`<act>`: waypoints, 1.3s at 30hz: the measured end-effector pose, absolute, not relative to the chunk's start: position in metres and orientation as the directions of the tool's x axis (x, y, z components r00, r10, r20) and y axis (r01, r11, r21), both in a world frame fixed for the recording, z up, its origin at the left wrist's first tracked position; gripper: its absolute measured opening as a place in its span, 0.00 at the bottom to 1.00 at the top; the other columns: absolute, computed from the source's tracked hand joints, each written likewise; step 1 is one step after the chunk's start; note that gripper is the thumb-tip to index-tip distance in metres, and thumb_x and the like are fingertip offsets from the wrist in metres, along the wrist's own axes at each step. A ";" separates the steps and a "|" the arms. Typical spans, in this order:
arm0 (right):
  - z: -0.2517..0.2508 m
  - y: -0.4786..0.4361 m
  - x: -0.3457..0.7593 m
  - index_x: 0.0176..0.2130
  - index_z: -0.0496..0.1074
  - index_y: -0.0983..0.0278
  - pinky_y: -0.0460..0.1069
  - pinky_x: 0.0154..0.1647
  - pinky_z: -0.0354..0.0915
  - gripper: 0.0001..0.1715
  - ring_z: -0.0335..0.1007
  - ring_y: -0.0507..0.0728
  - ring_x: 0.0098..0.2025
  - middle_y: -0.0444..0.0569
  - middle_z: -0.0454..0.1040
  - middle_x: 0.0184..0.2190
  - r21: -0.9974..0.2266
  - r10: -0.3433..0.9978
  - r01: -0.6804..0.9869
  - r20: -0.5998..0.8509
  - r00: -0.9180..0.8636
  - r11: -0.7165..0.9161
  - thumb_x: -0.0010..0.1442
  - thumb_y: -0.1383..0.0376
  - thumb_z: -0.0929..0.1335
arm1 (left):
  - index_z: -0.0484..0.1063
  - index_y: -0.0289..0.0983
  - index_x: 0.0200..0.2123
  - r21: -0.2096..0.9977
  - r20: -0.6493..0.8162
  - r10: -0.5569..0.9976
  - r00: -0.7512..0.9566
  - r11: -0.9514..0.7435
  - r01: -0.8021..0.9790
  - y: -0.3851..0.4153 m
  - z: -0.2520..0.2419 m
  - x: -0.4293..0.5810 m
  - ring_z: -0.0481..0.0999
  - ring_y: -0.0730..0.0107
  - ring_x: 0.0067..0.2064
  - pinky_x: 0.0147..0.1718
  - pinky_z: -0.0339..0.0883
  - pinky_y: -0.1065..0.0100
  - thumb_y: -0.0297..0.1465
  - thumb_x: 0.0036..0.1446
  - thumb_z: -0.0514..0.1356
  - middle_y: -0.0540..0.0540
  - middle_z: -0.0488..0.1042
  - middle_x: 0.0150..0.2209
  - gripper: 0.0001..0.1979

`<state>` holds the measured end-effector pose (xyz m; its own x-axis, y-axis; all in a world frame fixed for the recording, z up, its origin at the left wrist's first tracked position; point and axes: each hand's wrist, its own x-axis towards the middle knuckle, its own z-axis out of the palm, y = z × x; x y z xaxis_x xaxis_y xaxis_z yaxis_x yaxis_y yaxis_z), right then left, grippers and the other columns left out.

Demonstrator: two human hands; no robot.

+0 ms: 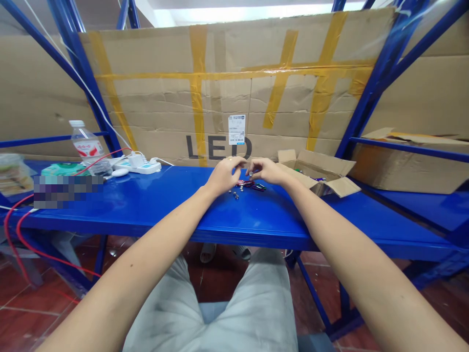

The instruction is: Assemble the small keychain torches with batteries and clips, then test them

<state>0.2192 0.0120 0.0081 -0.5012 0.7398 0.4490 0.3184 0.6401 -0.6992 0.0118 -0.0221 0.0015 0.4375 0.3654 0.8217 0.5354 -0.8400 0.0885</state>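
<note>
My left hand (224, 174) and my right hand (266, 171) meet over the middle of the blue metal shelf (164, 205). Both are pinched together around a tiny silvery part (251, 173) held between their fingertips; it is too small to name. Just under the hands lie several small parts (249, 186) on the shelf: little metal bits and some red, blue and green pieces. My forearms reach out from the bottom corners, and my lap in grey trousers shows below the shelf edge.
An open cardboard box (318, 171) stands right of my hands. A water bottle (87, 146), a white power strip (141, 166) with plugs and a red cable (22, 234) lie at the left. Taped cardboard (220, 83) forms the back wall.
</note>
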 end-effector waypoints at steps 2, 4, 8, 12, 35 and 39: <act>0.008 0.012 0.220 0.26 0.70 0.63 0.52 0.36 0.69 0.11 0.72 0.58 0.34 0.47 0.77 0.29 -0.670 0.742 0.368 0.433 -0.513 0.645 0.39 0.68 0.74 | 0.78 0.37 0.36 0.096 0.762 0.426 0.487 -0.819 0.566 -0.018 0.003 0.003 0.76 0.63 0.41 0.45 0.69 0.60 0.20 0.56 0.55 0.45 0.81 0.37 0.13; 0.009 0.010 0.221 0.26 0.71 0.63 0.52 0.36 0.69 0.11 0.72 0.57 0.34 0.47 0.77 0.29 -0.654 0.742 0.392 0.421 -0.522 0.647 0.40 0.68 0.75 | 0.79 0.39 0.32 0.110 0.633 0.507 0.585 -0.807 0.581 -0.013 0.004 -0.006 0.76 0.63 0.40 0.44 0.69 0.60 0.20 0.51 0.56 0.47 0.81 0.34 0.13; 0.011 0.008 0.221 0.27 0.71 0.63 0.51 0.35 0.68 0.13 0.72 0.56 0.34 0.46 0.77 0.29 -0.633 0.751 0.431 0.409 -0.519 0.643 0.40 0.67 0.76 | 0.82 0.40 0.37 0.248 0.367 0.647 0.668 -0.760 0.601 -0.008 0.005 -0.018 0.78 0.64 0.38 0.41 0.70 0.64 0.23 0.48 0.58 0.47 0.82 0.36 0.15; 0.012 0.006 0.220 0.27 0.69 0.63 0.49 0.32 0.66 0.14 0.70 0.55 0.31 0.44 0.75 0.26 -0.642 0.761 0.451 0.355 -0.542 0.621 0.40 0.66 0.76 | 0.83 0.39 0.40 0.343 0.181 0.709 0.681 -0.695 0.632 -0.012 0.006 -0.019 0.79 0.64 0.39 0.40 0.70 0.67 0.28 0.48 0.62 0.47 0.82 0.38 0.15; 0.015 0.002 0.216 0.29 0.68 0.63 0.49 0.31 0.63 0.13 0.68 0.54 0.29 0.42 0.71 0.24 -0.709 0.729 0.315 0.402 -0.553 0.631 0.42 0.65 0.74 | 0.77 0.36 0.36 0.012 0.781 0.307 0.544 -0.878 0.478 -0.021 0.001 0.018 0.78 0.67 0.38 0.40 0.69 0.66 0.25 0.59 0.63 0.45 0.81 0.35 0.03; 0.015 0.001 0.215 0.28 0.67 0.63 0.49 0.30 0.62 0.15 0.67 0.54 0.28 0.42 0.71 0.23 -0.701 0.735 0.334 0.400 -0.547 0.630 0.42 0.64 0.75 | 0.76 0.36 0.35 0.023 0.823 0.296 0.485 -0.870 0.492 -0.021 0.001 0.017 0.77 0.67 0.39 0.41 0.69 0.65 0.26 0.60 0.62 0.45 0.80 0.35 0.03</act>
